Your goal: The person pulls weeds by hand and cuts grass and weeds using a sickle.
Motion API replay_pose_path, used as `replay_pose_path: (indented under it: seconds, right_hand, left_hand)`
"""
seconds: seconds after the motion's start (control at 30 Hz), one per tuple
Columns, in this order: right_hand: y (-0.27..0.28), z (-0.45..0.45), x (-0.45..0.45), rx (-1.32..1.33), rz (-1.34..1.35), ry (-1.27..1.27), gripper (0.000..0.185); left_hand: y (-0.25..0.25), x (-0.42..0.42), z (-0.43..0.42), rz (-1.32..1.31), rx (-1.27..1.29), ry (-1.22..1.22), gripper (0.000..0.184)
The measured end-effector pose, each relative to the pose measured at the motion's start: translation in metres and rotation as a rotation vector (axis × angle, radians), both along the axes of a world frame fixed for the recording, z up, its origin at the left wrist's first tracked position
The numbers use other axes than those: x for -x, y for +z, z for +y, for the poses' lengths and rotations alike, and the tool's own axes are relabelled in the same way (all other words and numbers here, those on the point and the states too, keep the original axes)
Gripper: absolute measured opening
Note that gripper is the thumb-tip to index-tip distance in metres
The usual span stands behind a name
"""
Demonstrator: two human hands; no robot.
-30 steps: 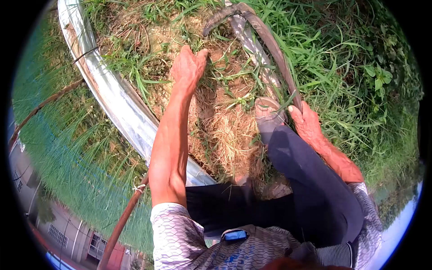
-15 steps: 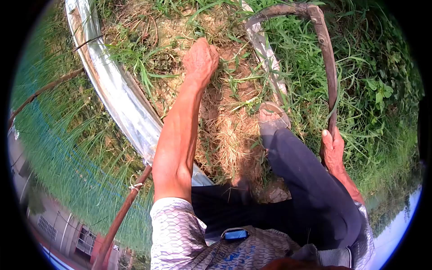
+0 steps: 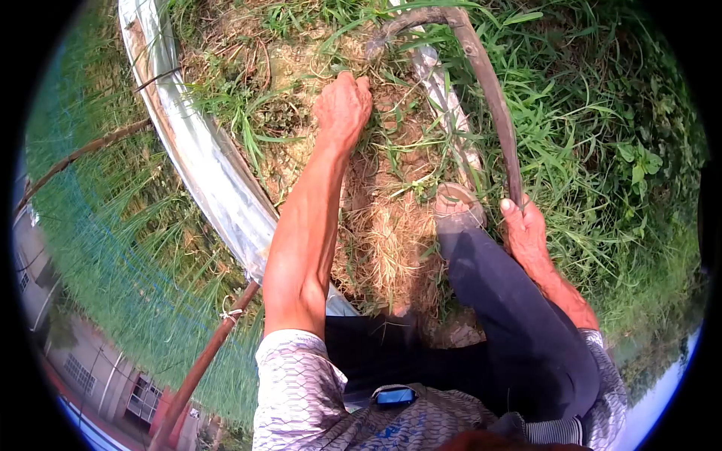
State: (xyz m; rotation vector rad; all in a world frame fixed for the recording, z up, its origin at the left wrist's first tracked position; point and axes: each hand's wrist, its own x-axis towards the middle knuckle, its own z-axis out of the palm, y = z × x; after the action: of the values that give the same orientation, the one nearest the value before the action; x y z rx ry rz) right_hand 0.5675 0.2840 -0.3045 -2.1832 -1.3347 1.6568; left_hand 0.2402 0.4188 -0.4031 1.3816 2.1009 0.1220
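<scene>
My left hand is closed in a fist low over the soil, with weeds and grass right at its knuckles. Its fingertips face the ground, so what they hold, if anything, is hidden. On the right, my right hand is wrapped around the lower end of a crooked wooden handle, its thumb lying along the wood. The handle bends sharply at the top, and a grey blade-like end reaches down to the grass just above and right of my left hand. It looks like a hand hoe.
Clear plastic sheeting runs along the left, and a whitish strip lies to the right. Dry straw covers soil near my shoe. A wooden pole stands lower left; dense grass grows at right.
My right hand has moved left with the hoe, bringing its blade end closer to my left hand. The left fist has shifted slightly right and down, still closed.
</scene>
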Motion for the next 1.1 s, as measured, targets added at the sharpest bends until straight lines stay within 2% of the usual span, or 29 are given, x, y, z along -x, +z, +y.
replay_pose_path:
  seconds: [0.03,0.07,0.13,0.17,0.27,0.33,0.4,0.43,0.47,0.53,0.57,0.6,0.67,0.7,0.8,0.87,0.93,0.97,1.03,1.1]
  right_hand:
    - [-0.003,-0.003,-0.002,-0.128,0.049,-0.083,0.036]
    - [-0.006,-0.002,-0.004,-0.252,0.098,-0.163,0.035]
    - [-0.008,0.002,-0.014,-0.270,0.083,-0.211,0.034]
    - [-0.007,0.005,-0.017,-0.241,0.063,-0.221,0.035]
    - [0.000,0.005,-0.015,-0.142,0.073,-0.276,0.037]
    - [0.001,-0.003,-0.014,-0.090,0.078,-0.300,0.039]
    - [0.001,-0.007,-0.011,-0.075,0.089,-0.328,0.041]
    - [0.002,-0.007,-0.008,-0.065,0.094,-0.360,0.041]
    - [0.002,-0.007,-0.006,-0.052,0.099,-0.390,0.042]
    - [0.000,-0.008,-0.009,-0.054,0.125,-0.379,0.042]
    - [0.000,-0.009,-0.011,-0.035,0.132,-0.380,0.042]
    - [-0.002,-0.006,-0.012,-0.019,0.142,-0.378,0.042]
    - [0.004,0.003,-0.004,-0.008,0.176,-0.407,0.041]
    - [0.004,0.005,-0.003,-0.014,0.175,-0.415,0.041]
    - [0.001,0.008,0.001,0.001,0.198,-0.437,0.038]
    - [-0.005,0.008,-0.003,0.003,0.215,-0.451,0.036]
    - [-0.012,0.010,-0.007,0.020,0.198,-0.366,0.033]
    - [-0.012,0.017,-0.003,0.022,0.206,-0.319,0.032]
    - [-0.016,0.034,0.008,-0.041,0.164,-0.151,0.032]
    - [-0.017,0.059,0.036,-0.184,0.120,0.065,0.038]
  left_hand:
    - [-0.004,-0.002,0.002,0.018,-0.011,-0.021,0.043]
    - [-0.008,-0.003,0.004,0.021,-0.016,-0.018,0.043]
    - [-0.018,-0.005,0.009,0.043,-0.123,0.080,0.035]
    - [-0.021,-0.006,0.006,-0.032,-0.249,0.022,0.034]
    - [0.018,-0.030,0.011,-0.138,-0.303,-0.098,0.033]
    - [0.018,-0.031,0.012,-0.136,-0.272,-0.102,0.031]
    - [0.000,-0.029,0.015,-0.031,-0.496,-0.050,0.035]
    - [-0.008,-0.030,0.017,0.149,-0.546,-0.109,0.039]
    - [-0.016,-0.030,0.020,0.154,-0.550,-0.105,0.039]
    - [-0.012,-0.032,0.032,0.003,-0.147,-0.137,0.039]
    - [-0.017,-0.031,0.034,0.006,-0.256,-0.141,0.031]
    - [-0.030,-0.028,0.038,0.011,-0.263,-0.138,0.031]
    - [-0.051,-0.018,0.045,0.186,-0.251,-0.512,0.024]
    - [-0.023,-0.024,0.045,0.009,-0.125,-0.179,0.017]
    - [-0.037,-0.025,0.035,0.015,-0.149,-0.196,0.015]
    - [-0.024,-0.041,-0.011,0.090,-0.525,-0.549,0.016]
    - [0.000,-0.060,-0.056,-0.190,-0.298,-0.414,0.034]
    - [0.005,-0.047,-0.054,-0.174,-0.300,-0.394,0.034]
    - [0.029,-0.005,-0.046,-0.079,0.116,-0.651,0.033]
    - [0.064,0.027,-0.039,-0.059,0.158,-0.676,0.034]
